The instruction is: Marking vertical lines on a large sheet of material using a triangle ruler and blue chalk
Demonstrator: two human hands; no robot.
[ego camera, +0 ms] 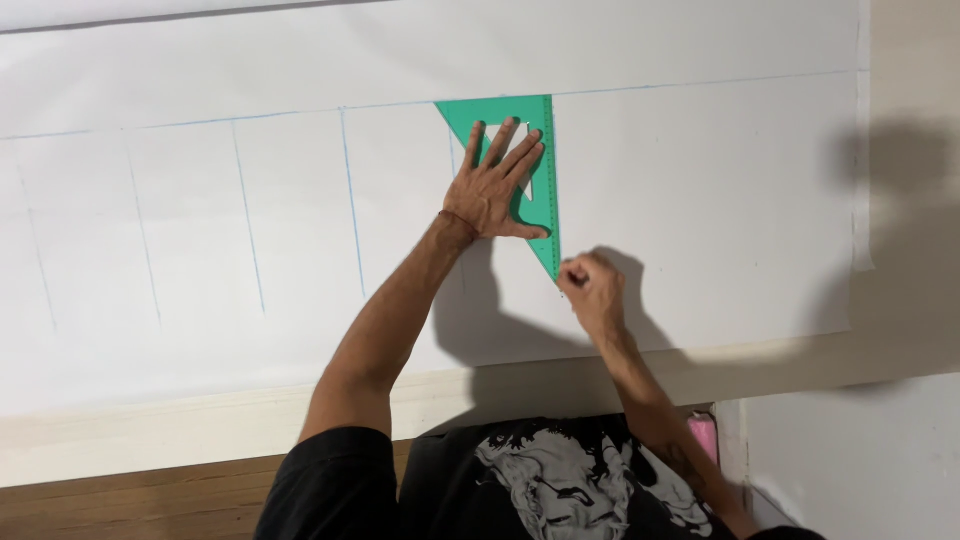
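Pressing our left hand (497, 185) flat, fingers spread, on the green set square (535, 140), we keep our right hand (590, 285) closed by its lower tip, perhaps around a pencil, on white paper (700, 180) ruled with blue lines (350, 200).

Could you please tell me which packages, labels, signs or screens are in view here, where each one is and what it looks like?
None show as such; the nearest things:
Green set square: triangular, with ruler markings, flat on the white sheet under the left hand.
Shirt graphic: grey and white on black, bottom centre.
Pink object: small, partly hidden, beside the right forearm.
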